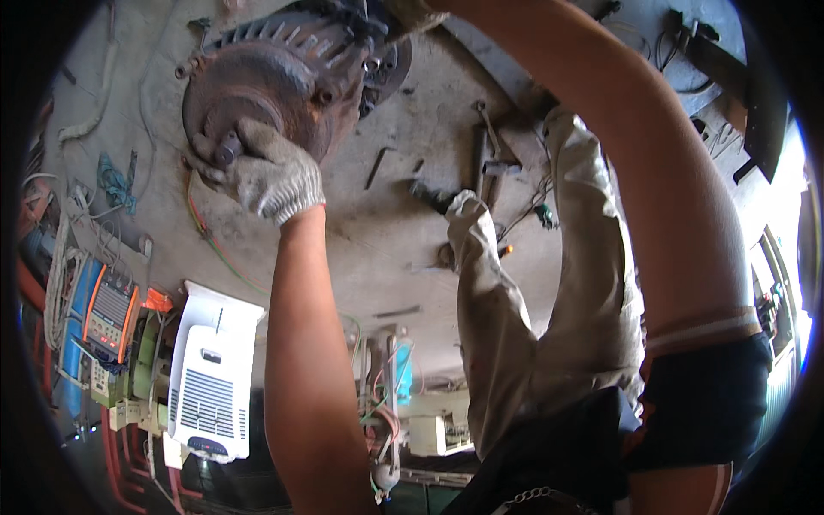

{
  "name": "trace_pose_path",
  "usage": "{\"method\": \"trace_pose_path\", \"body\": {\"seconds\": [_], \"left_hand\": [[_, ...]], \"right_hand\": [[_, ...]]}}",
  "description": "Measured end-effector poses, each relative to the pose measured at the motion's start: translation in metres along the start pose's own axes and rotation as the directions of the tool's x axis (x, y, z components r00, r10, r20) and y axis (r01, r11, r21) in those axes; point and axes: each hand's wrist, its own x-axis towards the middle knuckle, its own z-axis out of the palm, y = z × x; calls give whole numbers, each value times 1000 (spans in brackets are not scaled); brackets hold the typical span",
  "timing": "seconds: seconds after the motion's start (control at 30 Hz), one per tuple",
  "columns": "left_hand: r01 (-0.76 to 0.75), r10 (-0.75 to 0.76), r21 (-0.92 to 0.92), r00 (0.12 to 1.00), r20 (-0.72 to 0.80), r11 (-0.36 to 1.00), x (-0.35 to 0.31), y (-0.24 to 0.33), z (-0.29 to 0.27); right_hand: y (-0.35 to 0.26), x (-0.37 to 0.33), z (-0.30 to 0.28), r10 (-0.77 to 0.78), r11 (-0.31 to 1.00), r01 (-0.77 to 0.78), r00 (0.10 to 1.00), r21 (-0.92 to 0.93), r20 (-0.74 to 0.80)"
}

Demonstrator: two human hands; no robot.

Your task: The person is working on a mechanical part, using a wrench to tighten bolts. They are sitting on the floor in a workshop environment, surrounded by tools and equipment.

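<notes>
I find the rusted finned housing (302, 93) at upper left of frame, its shaft stub (228, 148) gripped by the left hand's (273, 174) gloved fingers. Right hand (415, 15), top edge: finger state indeterminable.

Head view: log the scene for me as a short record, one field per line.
Left hand: gloved, fingers around the shaft stub
Right hand: gloved, cut off by the top edge; grip unclear
Workpiece: rusty finned machine
Floor: L-shaped rod among tools
Left side: white slatted unit
</notes>
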Motion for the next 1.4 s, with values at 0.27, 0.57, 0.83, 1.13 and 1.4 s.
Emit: {"method": "trace_pose_path", "body": {"seconds": [0.27,0.57,0.83,1.13,1.4], "left_hand": [[-236,262,226,961,-92,945,6,-6,4],[-99,109,143,992,-66,985,4,-1,1],[-117,128,253,991,-28,960,2,3,-3],[-66,79,117,991,-111,991,1,-1,2],[1,13,160,996,-86,987,3,-4,6]], "right_hand": [[-29,-65,69,256,854,-182,962,488,-90],[-157,-16,175,658,-20,17,753,1000,1],[-219,27,139,671,-571,341,719,747,184],[-219,42,148,613,-595,242,753,766,238],[-86,-52,85,418,517,-262,908,815,26]]}}
